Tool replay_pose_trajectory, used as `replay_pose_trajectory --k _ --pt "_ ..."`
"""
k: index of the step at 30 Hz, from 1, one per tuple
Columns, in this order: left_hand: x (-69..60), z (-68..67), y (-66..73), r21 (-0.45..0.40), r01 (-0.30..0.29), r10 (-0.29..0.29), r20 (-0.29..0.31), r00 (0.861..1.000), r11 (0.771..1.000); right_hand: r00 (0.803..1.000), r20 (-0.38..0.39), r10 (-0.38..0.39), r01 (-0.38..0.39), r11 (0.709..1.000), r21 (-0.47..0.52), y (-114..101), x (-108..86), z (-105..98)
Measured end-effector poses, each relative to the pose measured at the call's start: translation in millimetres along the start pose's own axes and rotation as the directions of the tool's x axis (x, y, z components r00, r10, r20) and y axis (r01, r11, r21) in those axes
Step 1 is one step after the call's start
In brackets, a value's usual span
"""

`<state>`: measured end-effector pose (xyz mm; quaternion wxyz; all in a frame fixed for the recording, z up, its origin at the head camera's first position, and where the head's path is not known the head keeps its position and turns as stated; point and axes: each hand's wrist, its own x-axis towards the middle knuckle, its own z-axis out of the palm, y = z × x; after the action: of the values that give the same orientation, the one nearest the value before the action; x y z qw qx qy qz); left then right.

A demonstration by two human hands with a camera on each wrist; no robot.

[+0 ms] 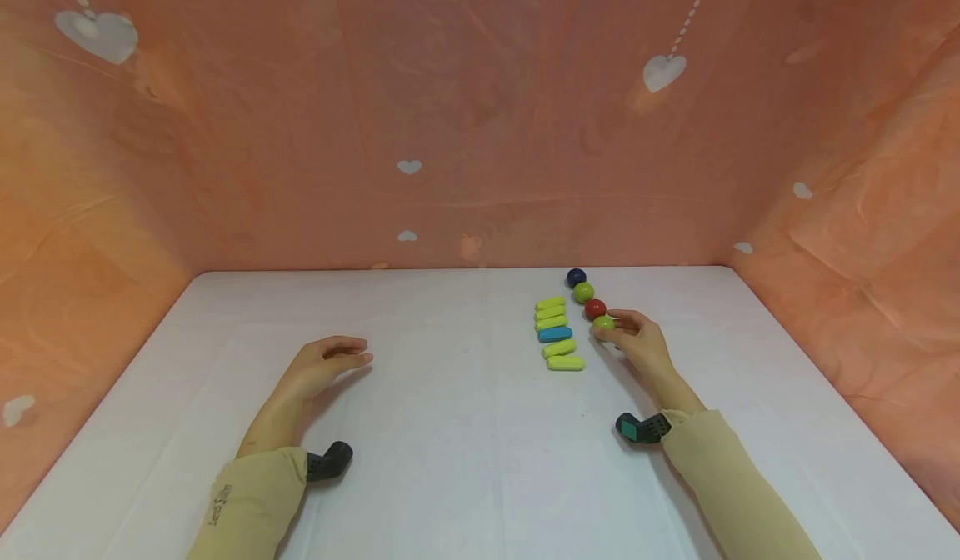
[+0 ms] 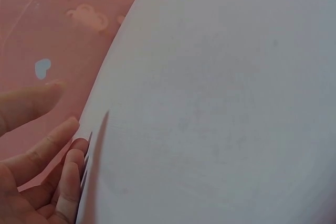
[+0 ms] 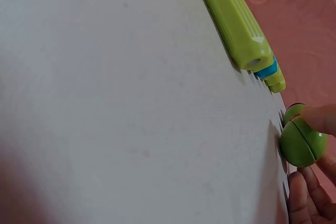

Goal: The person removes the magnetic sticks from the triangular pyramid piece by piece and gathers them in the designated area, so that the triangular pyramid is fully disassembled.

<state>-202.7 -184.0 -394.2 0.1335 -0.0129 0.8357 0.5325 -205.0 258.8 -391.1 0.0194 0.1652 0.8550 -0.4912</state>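
My right hand point(image 1: 642, 345) pinches a green ball point(image 3: 303, 142) with a seam around it, between thumb and fingers. In the head view this ball is at the near end of a line of balls: a red ball point(image 1: 595, 309), a second green ball point(image 1: 583, 292) and a dark blue ball point(image 1: 576, 277) at the far end. Left of them lies a column of short ribbed lime-green sticks point(image 1: 566, 363) with one blue stick point(image 1: 555, 335) among them. Away to the left, my left hand point(image 1: 324, 366) hovers over the table with relaxed fingers, holding nothing.
A white cloth covers the table point(image 1: 450, 443). Orange fabric walls point(image 1: 480, 110) with white hearts stand behind it and on both sides. Each wrist carries a black camera, the left one point(image 1: 330, 462) and the right one point(image 1: 642, 428).
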Motion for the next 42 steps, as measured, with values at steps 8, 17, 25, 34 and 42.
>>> replay_pose_trajectory --k 8,17,25,34,42 --pt "-1.4 0.3 0.8 0.008 -0.009 0.009 -0.007 1.0 1.0 1.0 0.022 0.006 -0.006 1.0 0.002 -0.7 0.7 0.5" --pt "-2.9 -2.4 5.1 0.088 -0.056 0.063 -0.078 0.995 0.995 0.999 -0.014 -0.047 0.047 0.999 -0.002 -10.4 -3.5 -6.1" --pt "-8.2 -0.2 20.1 0.219 -0.156 0.213 -0.267 0.94 0.963 0.973 -0.121 -0.195 0.197 0.98 0.001 -26.1 -8.9 -7.6" --pt "-9.5 14.8 36.1 0.419 -0.406 0.557 -0.349 0.753 0.812 0.874 -0.201 -0.442 0.428 0.897 -0.111 -40.0 -11.7 6.7" --pt "-12.7 23.0 46.3 0.561 -0.383 0.589 -0.244 0.771 0.734 0.754 -0.163 -0.636 0.608 0.77 -0.193 -43.8 -13.7 15.9"
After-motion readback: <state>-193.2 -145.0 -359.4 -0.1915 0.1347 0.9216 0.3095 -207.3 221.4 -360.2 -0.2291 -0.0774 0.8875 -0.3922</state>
